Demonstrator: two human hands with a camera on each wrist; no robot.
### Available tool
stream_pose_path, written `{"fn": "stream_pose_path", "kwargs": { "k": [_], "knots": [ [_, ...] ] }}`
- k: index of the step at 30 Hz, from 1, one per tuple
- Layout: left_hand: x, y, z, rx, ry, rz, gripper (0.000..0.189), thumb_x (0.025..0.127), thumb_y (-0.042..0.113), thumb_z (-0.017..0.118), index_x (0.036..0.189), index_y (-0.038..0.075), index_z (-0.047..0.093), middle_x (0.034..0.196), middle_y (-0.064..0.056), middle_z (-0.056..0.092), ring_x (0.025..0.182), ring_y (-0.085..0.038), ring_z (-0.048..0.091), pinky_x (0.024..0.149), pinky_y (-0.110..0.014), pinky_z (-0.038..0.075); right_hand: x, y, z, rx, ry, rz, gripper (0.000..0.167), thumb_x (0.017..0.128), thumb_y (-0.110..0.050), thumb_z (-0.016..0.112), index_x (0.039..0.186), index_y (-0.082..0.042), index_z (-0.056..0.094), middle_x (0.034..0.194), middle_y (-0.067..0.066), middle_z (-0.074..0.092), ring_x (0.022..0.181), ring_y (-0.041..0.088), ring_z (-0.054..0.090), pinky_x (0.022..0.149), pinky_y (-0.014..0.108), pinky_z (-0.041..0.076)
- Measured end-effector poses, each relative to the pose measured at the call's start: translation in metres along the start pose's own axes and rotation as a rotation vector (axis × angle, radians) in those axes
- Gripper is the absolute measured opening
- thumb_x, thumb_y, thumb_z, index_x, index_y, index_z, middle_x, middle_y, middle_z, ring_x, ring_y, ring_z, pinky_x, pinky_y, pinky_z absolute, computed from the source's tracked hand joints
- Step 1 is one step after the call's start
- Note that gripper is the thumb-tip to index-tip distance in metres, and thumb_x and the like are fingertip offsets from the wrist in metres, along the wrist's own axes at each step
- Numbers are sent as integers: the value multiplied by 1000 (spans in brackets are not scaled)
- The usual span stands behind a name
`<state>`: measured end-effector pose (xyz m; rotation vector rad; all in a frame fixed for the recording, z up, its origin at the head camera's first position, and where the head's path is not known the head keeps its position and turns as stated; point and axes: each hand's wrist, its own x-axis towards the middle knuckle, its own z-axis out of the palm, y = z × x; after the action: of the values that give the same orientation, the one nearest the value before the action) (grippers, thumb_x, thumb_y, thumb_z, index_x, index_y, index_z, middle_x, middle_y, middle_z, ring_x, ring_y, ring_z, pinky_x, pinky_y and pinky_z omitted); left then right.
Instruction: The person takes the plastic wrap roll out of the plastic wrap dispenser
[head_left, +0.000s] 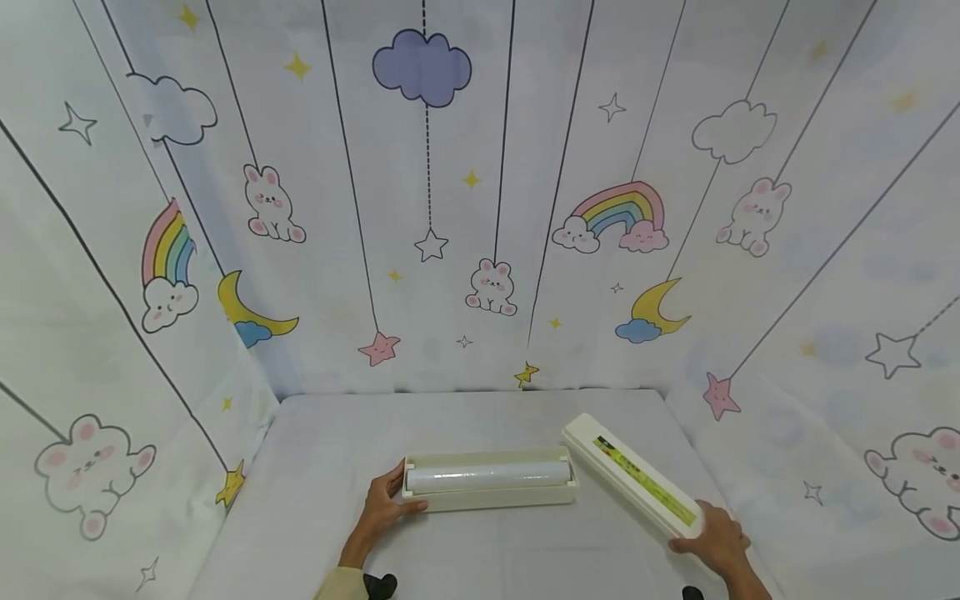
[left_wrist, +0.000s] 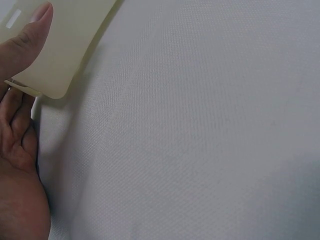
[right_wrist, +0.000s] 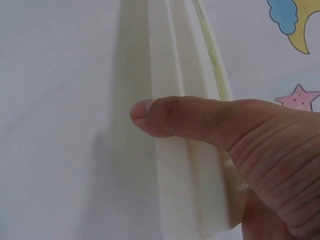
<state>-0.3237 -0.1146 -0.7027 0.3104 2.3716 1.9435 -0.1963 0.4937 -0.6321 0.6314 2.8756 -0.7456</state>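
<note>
A cream plastic wrap dispenser box [head_left: 495, 502] lies lengthwise on the white cloth, with a shiny roll of plastic wrap [head_left: 487, 477] inside it. My left hand [head_left: 386, 500] grips the box's left end, thumb on the front wall and fingers behind the end. In the left wrist view the thumb [left_wrist: 30, 42] lies along the cream box wall. My right hand [head_left: 716, 537] holds the near end of the long cream lid [head_left: 633, 475], which slants away to the upper left and bears a green-yellow label. The right wrist view shows the thumb [right_wrist: 175, 117] across the lid's edge.
White cloth [head_left: 450, 550] covers the table. Walls of printed fabric [head_left: 420, 167] with rabbits, stars, clouds and rainbows enclose its back and both sides. Dark rounded pieces [head_left: 381, 586] show near the wrists at the bottom edge.
</note>
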Motion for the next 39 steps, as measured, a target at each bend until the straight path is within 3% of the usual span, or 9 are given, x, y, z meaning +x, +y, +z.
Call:
{"fn": "stream_pose_path", "kwargs": {
  "k": [8,21,24,32,39],
  "knots": [
    [1,-2,0,-14,-4,-24,105,77,9,99,163,-9,41,165,-26,50,154,-46,50,125,-17,40,-7,2,6,-9,4,-4,99,59,-31,105,132,16,59,112,32,72,91,39,61,75,48,40],
    [1,-1,0,-10,-11,-15,105,78,10,99,163,-9,41,166,-26,49,155,-46,49,127,-20,40,-6,13,15,12,1,-4,98,54,-37,108,127,12,64,104,24,73,86,36,60,72,46,38],
    [1,0,0,-12,-11,-16,105,78,10,99,163,-8,40,166,-26,48,155,-46,48,129,-24,40,-6,13,17,5,9,-2,95,55,-36,108,125,12,64,104,26,72,86,38,60,71,48,39],
    [0,2,0,-6,-14,-5,104,78,8,99,162,-11,40,165,-28,49,154,-48,49,132,-53,37,-10,13,21,-18,3,17,84,57,-32,106,117,10,66,99,22,72,86,38,60,72,47,41],
    [-1,4,-1,-13,-19,-1,104,77,5,98,161,-12,40,164,-30,49,153,-49,50,131,-55,37,-12,11,25,-7,10,44,86,57,-29,107,120,12,65,102,25,72,87,39,62,73,48,43]
  ]
}}
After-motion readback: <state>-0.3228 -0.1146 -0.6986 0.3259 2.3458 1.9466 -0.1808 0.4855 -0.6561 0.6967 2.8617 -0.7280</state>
